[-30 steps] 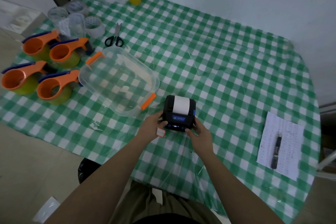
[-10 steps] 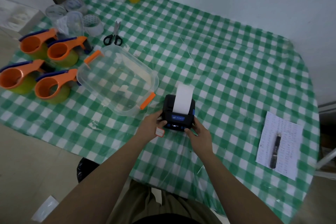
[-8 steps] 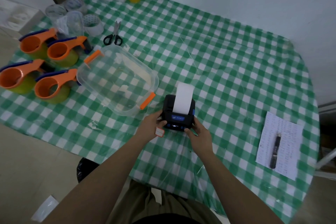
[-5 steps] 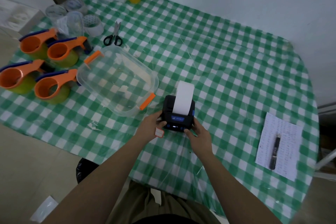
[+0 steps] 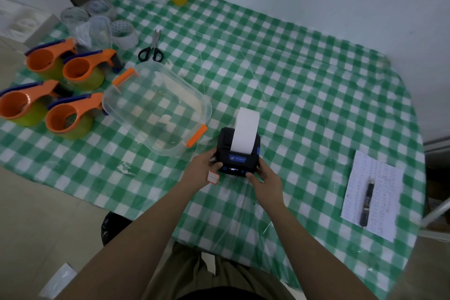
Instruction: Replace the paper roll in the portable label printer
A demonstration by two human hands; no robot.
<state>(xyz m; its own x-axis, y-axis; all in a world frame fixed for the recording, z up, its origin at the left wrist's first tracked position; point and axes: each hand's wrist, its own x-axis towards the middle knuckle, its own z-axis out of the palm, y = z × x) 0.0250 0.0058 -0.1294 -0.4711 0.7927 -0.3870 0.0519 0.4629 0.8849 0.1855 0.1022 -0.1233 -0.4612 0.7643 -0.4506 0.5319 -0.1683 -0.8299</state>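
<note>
the small black portable label printer [image 5: 238, 153] is sitting near the table's front edge; the left hand [image 5: 203, 172] and right hand [image 5: 266, 182] are gripping its sides, probably steadying it while the white paper strip [image 5: 244, 130] is standing out of its top.

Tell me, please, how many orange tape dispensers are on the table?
4, in a two-by-two group at the table's left edge: back left, back right, front left, front right, beside the clear container. None seems hidden.
</note>
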